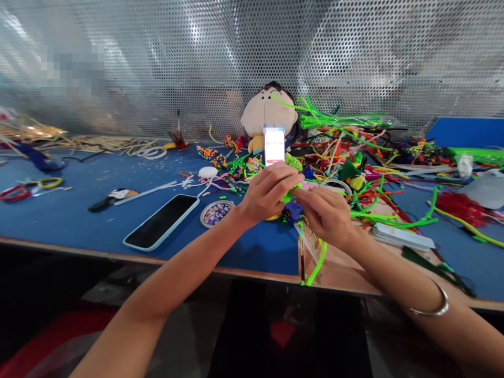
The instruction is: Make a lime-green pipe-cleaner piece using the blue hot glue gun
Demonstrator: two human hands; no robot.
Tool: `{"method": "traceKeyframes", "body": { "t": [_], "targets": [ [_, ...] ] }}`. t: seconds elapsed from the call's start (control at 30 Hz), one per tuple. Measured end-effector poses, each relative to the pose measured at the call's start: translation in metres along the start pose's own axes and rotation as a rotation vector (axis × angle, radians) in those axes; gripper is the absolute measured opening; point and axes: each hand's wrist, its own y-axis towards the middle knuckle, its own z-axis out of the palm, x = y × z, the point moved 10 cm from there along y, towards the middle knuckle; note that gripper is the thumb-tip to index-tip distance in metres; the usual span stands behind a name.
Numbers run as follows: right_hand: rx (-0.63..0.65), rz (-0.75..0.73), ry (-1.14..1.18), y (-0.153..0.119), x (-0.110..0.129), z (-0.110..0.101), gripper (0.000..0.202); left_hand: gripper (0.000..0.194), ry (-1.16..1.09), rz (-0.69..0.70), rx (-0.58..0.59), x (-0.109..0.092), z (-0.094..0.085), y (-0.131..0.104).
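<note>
Both hands meet over the front middle of the table. My left hand (pixel 270 191) is closed with its fingers curled round a small bright green pipe-cleaner piece (pixel 289 196), most of which the fingers hide. Against its right side my right hand (pixel 326 212) pinches with thumb and forefinger at the same piece. Just below the fingers lies a blue pipe-cleaner piece (pixel 293 211). A loose green pipe cleaner (pixel 319 262) hangs toward the table's front edge beneath my right hand. Behind my left hand a phone (pixel 274 146) stands upright with a timer on its screen.
A phone (pixel 163 221) lies flat at left, near a round dish of beads (pixel 216 212) and black-handled scissors (pixel 112 199). A plush doll (pixel 270 115) sits at the back. Heaped pipe cleaners (pixel 346 144) cover the right side. A white case (pixel 403 236) rests near my right forearm.
</note>
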Motion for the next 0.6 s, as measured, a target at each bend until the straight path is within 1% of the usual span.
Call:
{"method": "traceKeyframes", "body": {
  "t": [0.17,0.3,0.4,0.47,0.6],
  "targets": [
    [0.043,0.049,-0.025,-0.003,-0.01,0.01,0.025,0.04,0.013,0.019,0.084,-0.001,0.01,-0.001],
    [0.073,0.09,-0.072,-0.004,-0.017,0.015,0.025,0.036,0.018,0.028,0.148,-0.001,0.018,-0.003],
    [0.055,0.095,-0.092,-0.003,-0.017,0.015,0.023,0.033,0.033,0.017,0.191,0.0,0.022,-0.003],
    [0.011,0.087,-0.081,-0.002,-0.014,0.012,0.019,0.031,0.055,0.014,0.182,0.0,0.021,-0.002],
    [-0.042,0.122,-0.024,-0.001,-0.013,0.006,0.012,0.028,0.079,0.009,0.089,0.001,0.012,0.001]
  ]
}}
